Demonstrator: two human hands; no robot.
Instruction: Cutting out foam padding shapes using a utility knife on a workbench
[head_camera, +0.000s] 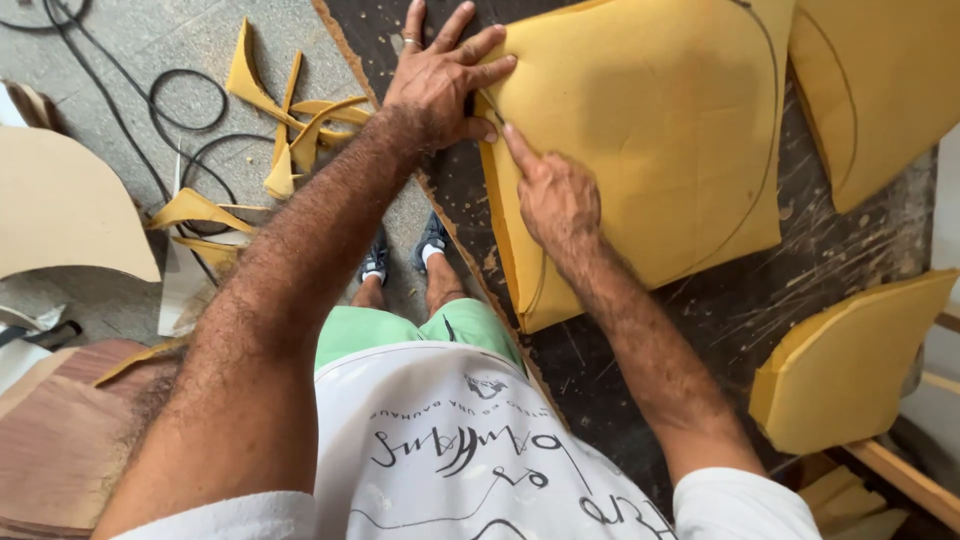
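- No boxes, bins or trays in view; nothing held inside anything.
- Left hand (440, 75): spread flat, fingers wide, pressing the near corner of a large yellow foam slab (650, 130); ring on one finger.
- Right hand (555, 195): loosely curled, forefinger stretched out along the slab's left edge, just beside the left hand; whether a blade sits in it, cannot tell.
- Foam slab: lying flat on a dark worktable (800, 290), a curved black line drawn across its face.
- Second foam sheet (880, 90) at the far right, also line-marked; a smaller foam piece (850, 365) near the table's right edge, well apart from the hands.
- Worktable top: scratched, flecked with pale specks, edge chipped.
- Floor left of the table: grey stone, strewn with yellow foam offcuts (285, 125) and looping black cables (185, 110).
- Pale curved board (65, 205) and brown wood panel (60, 440) at the left.
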